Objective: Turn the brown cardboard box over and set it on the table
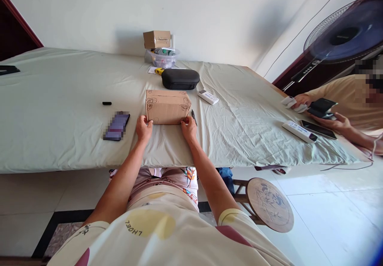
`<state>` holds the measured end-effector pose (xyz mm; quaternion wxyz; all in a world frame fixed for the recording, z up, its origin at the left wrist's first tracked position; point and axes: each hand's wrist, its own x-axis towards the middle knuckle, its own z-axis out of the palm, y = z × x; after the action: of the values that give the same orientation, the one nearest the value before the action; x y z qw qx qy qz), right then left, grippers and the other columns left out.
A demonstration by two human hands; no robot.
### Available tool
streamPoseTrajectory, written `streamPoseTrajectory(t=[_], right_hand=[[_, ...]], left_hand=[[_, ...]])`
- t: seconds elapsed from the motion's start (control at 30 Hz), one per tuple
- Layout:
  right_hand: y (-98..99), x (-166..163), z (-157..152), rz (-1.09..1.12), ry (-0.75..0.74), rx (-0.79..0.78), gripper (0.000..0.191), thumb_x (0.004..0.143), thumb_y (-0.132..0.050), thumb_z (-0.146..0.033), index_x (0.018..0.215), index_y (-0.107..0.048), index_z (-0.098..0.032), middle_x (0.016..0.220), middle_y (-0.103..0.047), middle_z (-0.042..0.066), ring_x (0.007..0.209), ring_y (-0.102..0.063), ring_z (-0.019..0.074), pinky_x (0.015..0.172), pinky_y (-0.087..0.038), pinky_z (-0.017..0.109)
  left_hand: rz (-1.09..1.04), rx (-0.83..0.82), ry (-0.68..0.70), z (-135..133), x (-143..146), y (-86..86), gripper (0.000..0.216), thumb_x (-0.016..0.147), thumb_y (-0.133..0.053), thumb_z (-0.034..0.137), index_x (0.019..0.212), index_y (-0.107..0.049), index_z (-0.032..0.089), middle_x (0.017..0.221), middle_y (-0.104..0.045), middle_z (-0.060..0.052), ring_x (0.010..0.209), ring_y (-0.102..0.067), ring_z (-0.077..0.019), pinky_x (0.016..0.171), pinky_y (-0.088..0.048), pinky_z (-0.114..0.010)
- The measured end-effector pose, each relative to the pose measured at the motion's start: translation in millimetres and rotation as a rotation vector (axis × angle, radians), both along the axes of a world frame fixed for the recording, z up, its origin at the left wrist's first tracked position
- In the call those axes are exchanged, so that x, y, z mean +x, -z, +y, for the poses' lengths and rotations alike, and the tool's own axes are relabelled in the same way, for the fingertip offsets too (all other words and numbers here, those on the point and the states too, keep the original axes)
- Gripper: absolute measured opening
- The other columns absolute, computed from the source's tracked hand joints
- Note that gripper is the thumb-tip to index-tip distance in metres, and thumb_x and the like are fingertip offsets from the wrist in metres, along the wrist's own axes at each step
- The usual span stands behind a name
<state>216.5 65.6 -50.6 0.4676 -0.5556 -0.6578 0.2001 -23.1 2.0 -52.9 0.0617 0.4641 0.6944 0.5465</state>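
Note:
A brown cardboard box (169, 112) with dark scribbles at its corners rests on the cloth-covered table in front of me. My left hand (144, 128) grips its lower left corner, thumb on the near face. At the lower right corner, my right hand (188, 128) holds the box the same way, its fingers partly hidden. Just right of that hand lies a black pen (194, 117). A phone (117, 126) with a blurred screen lies left of my left hand, and a small black cap-like piece (107, 103) sits beyond it.
Behind the box are a black hard case (180, 79), a white labelled box (208, 97) and a plastic tub (165, 60) with a carton (156, 39) above. At right, a person (338, 98) handles a dark device near a fan (344, 36). A round stool (270, 205) stands below.

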Motion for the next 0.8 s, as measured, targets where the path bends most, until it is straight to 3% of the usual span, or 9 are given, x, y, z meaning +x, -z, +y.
streamPoseTrajectory(t=[0.1, 0.23, 0.33, 0.47, 0.6, 0.8], right_hand=[[2.5, -5.4, -4.0, -0.016, 0.027, 0.046, 0.051, 0.083, -0.066, -0.034, 0.131, -0.057, -0.020, 0.117, -0.067, 0.013, 0.107, -0.064, 0.0273, 0.099, -0.053, 0.047], [1.0, -20.3, -14.4, -0.059, 0.067, 0.058, 0.102, 0.078, -0.079, -0.044, 0.162, -0.028, -0.016, 0.142, -0.055, 0.023, 0.126, -0.057, 0.0347, 0.104, -0.051, 0.050], [-2.2, -30.1, -21.1, -0.094, 0.085, 0.063, 0.120, 0.078, -0.083, -0.052, 0.167, -0.012, -0.016, 0.151, -0.048, 0.027, 0.135, -0.052, 0.0392, 0.107, -0.049, 0.053], [-4.9, -35.4, -25.1, -0.129, 0.113, 0.078, 0.125, 0.076, -0.084, -0.060, 0.168, -0.010, -0.019, 0.154, -0.045, 0.028, 0.139, -0.049, 0.0425, 0.109, -0.046, 0.057], [-3.1, -34.1, -22.4, -0.090, 0.090, 0.093, 0.124, 0.075, -0.087, -0.057, 0.168, -0.015, -0.019, 0.150, -0.049, 0.026, 0.134, -0.052, 0.0404, 0.107, -0.049, 0.055], [0.1, -21.6, -15.1, 0.025, -0.008, 0.125, 0.094, 0.084, -0.081, -0.043, 0.163, -0.034, -0.023, 0.129, -0.061, 0.016, 0.109, -0.063, 0.0279, 0.100, -0.056, 0.047]], left_hand=[[0.085, 0.014, 0.029, -2.8, 7.5, -1.4, 0.042, 0.082, -0.075, 0.025, 0.118, -0.055, 0.017, 0.116, -0.066, -0.015, 0.117, -0.065, -0.0339, 0.106, -0.053, -0.051], [0.171, 0.015, 0.062, -5.0, 26.3, -1.4, 0.095, 0.074, -0.089, 0.032, 0.150, -0.035, 0.011, 0.142, -0.055, -0.027, 0.137, -0.056, -0.0421, 0.112, -0.050, -0.055], [0.217, -0.011, -0.006, -6.2, 39.7, -4.2, 0.112, 0.072, -0.092, 0.035, 0.157, -0.024, 0.007, 0.146, -0.051, -0.031, 0.140, -0.053, -0.0465, 0.113, -0.048, -0.058], [0.254, -0.062, -0.112, -9.3, 48.2, -11.1, 0.121, 0.070, -0.094, 0.048, 0.159, -0.023, 0.005, 0.143, -0.053, -0.034, 0.136, -0.054, -0.0509, 0.111, -0.046, -0.063], [0.203, -0.080, -0.122, -9.5, 46.5, -12.4, 0.121, 0.071, -0.093, 0.052, 0.160, -0.024, 0.006, 0.145, -0.051, -0.035, 0.137, -0.054, -0.0506, 0.112, -0.046, -0.064], [0.102, 0.028, -0.053, -5.2, 34.0, -2.7, 0.110, 0.078, -0.089, 0.047, 0.161, -0.025, 0.015, 0.156, -0.046, -0.030, 0.147, -0.048, -0.0442, 0.118, -0.045, -0.059]])
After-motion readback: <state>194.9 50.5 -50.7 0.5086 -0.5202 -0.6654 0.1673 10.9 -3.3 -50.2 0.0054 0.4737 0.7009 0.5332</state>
